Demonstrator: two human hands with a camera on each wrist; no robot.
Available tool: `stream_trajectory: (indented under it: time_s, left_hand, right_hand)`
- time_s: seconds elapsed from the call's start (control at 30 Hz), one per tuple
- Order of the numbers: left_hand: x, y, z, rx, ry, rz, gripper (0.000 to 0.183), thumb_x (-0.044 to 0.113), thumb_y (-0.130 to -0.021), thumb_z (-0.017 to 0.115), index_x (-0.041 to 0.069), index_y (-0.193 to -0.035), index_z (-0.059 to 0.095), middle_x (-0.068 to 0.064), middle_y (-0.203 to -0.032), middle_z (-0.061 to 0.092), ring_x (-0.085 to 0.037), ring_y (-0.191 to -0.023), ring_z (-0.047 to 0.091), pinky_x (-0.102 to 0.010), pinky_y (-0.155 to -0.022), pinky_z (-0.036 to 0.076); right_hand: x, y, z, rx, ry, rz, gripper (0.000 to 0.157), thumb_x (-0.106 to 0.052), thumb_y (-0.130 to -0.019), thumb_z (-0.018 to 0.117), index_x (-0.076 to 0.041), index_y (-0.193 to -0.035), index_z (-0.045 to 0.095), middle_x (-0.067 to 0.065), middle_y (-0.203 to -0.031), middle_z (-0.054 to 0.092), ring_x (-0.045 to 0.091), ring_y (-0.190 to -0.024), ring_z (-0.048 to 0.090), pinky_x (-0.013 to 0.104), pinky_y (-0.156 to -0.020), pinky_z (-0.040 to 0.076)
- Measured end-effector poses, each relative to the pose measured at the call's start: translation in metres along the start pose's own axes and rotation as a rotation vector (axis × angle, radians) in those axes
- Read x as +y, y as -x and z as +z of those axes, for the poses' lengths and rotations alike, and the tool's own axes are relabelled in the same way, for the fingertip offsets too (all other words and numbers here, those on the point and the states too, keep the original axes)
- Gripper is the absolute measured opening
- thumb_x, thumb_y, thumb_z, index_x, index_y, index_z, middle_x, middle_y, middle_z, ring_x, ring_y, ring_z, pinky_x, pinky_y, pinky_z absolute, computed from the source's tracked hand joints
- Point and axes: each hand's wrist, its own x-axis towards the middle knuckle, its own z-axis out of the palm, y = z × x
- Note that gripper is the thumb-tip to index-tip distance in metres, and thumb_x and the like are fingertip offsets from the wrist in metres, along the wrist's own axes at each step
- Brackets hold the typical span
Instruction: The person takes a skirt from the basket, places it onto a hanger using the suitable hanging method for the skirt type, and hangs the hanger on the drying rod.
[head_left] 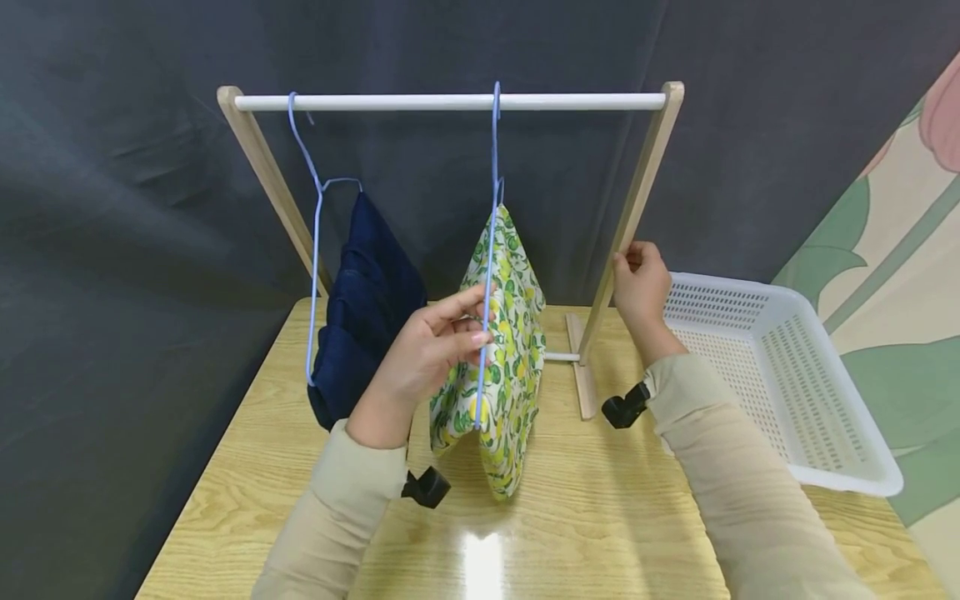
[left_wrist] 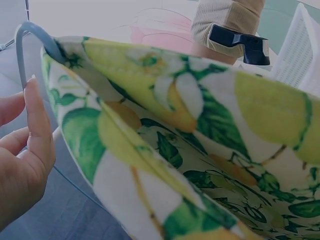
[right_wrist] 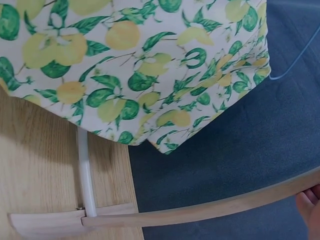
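Observation:
My left hand [head_left: 431, 350] pinches the near arm of a blue hanger [head_left: 488, 275] between thumb and fingers. In the left wrist view its fingertips are at the hanger's bent end [left_wrist: 31, 30]. A folded cloth [head_left: 513, 333] printed with lemons and green leaves drapes from this hanger, which hooks over the white rail [head_left: 585, 102] of a small clothes rack. My right hand [head_left: 643, 283] grips the rack's right wooden post [head_left: 637, 196]; in the right wrist view only part of that hand [right_wrist: 311, 205] shows, at the post's edge.
On the rail's left, a second blue hanger [head_left: 315, 275] carries a dark navy cloth [head_left: 367, 308]. A white perforated plastic basket [head_left: 840, 383] stands right of the rack. The rack's right foot [head_left: 581, 375] rests on the wooden table [head_left: 600, 533]. Behind hangs a dark curtain [head_left: 135, 208].

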Motion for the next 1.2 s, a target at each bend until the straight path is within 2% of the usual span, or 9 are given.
stream_trajectory:
  time_s: [0.37, 0.5, 0.77, 0.9, 1.2]
  left_hand:
    - [0.005, -0.006, 0.0, -0.024, 0.006, 0.016, 0.052, -0.013, -0.079, 0.042, -0.015, -0.127, 0.025, -0.008, -0.092, 0.046, -0.011, -0.066, 0.051, -0.021, -0.057, 0.044]
    - [0.006, -0.01, 0.001, -0.033, 0.02, 0.041, 0.051, -0.014, -0.079, 0.04, -0.015, -0.128, 0.025, -0.009, -0.092, 0.046, -0.011, -0.066, 0.051, -0.021, -0.056, 0.044]
    - [0.005, -0.017, 0.0, -0.027, 0.063, 0.038, 0.053, -0.018, -0.078, 0.038, -0.015, -0.128, 0.021, -0.009, -0.092, 0.047, -0.011, -0.068, 0.051, -0.022, -0.059, 0.046]
    - [0.004, -0.02, 0.0, -0.017, 0.063, 0.022, 0.052, -0.018, -0.079, 0.037, -0.015, -0.128, 0.021, -0.009, -0.092, 0.045, -0.011, -0.068, 0.05, -0.023, -0.06, 0.047]
    - [-0.003, -0.02, -0.001, 0.054, -0.002, -0.075, 0.051, -0.017, -0.081, 0.038, -0.009, -0.13, 0.025, -0.008, -0.093, 0.043, -0.009, -0.068, 0.048, -0.021, -0.059, 0.046]
  right_hand:
    - [0.004, 0.0, 0.0, 0.046, 0.046, -0.122, 0.019, -0.011, -0.087, 0.049, 0.006, -0.095, 0.054, 0.017, -0.091, 0.058, 0.024, -0.081, 0.055, 0.031, -0.072, 0.045]
    - [0.004, 0.0, 0.0, 0.048, 0.057, -0.126, 0.019, -0.01, -0.087, 0.049, 0.006, -0.094, 0.054, 0.018, -0.091, 0.059, 0.024, -0.081, 0.055, 0.031, -0.071, 0.045]
    - [0.003, 0.0, -0.001, 0.017, 0.074, -0.104, 0.022, -0.012, -0.088, 0.047, 0.006, -0.098, 0.055, 0.017, -0.093, 0.059, 0.023, -0.083, 0.055, 0.031, -0.072, 0.045]
    - [0.004, 0.0, -0.001, 0.015, 0.074, -0.114, 0.021, -0.011, -0.088, 0.047, 0.006, -0.097, 0.054, 0.018, -0.092, 0.059, 0.024, -0.082, 0.055, 0.031, -0.072, 0.046]
    - [0.003, 0.0, 0.0, 0.037, 0.069, -0.148, 0.019, -0.009, -0.086, 0.048, 0.008, -0.093, 0.055, 0.019, -0.091, 0.06, 0.025, -0.08, 0.056, 0.032, -0.071, 0.045]
